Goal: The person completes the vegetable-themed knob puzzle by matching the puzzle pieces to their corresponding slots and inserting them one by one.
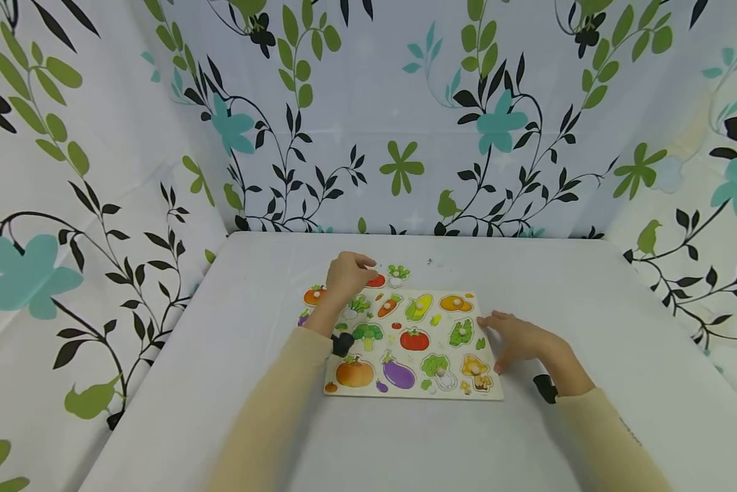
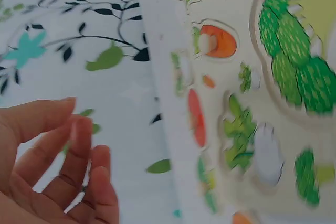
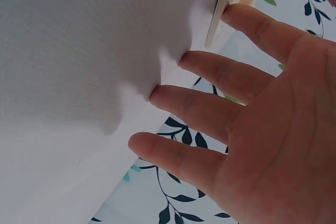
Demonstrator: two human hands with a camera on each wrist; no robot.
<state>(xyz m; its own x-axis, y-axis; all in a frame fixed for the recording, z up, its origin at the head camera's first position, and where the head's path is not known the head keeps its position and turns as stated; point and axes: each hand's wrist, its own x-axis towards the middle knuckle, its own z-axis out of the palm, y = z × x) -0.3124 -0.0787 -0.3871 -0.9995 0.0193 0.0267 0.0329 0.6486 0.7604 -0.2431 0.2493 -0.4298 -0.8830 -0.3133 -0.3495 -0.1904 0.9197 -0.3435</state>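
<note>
A wooden vegetable puzzle board point(image 1: 441, 338) lies flat on the white table, with knobbed pieces and pictures of vegetables on it. My left hand point(image 1: 348, 280) is above the board's far left corner, close to a loose tomato piece point(image 1: 377, 281) and a loose white turnip-like piece point(image 1: 398, 273). In the left wrist view the left hand's fingers point(image 2: 79, 140) are loosely bent, with nothing between them. At the board's right edge is my right hand point(image 1: 519, 342), its fingers spread. One of its fingertips point(image 3: 231, 14) touches the board's side in the right wrist view.
Left of the board lie a loose pumpkin piece point(image 1: 314, 295) and an eggplant piece point(image 1: 303, 317), partly hidden by the left arm. Leaf-patterned curtains point(image 1: 356, 123) hang behind and along both sides of the table point(image 1: 405, 444). Each wrist carries a black device point(image 1: 545, 388).
</note>
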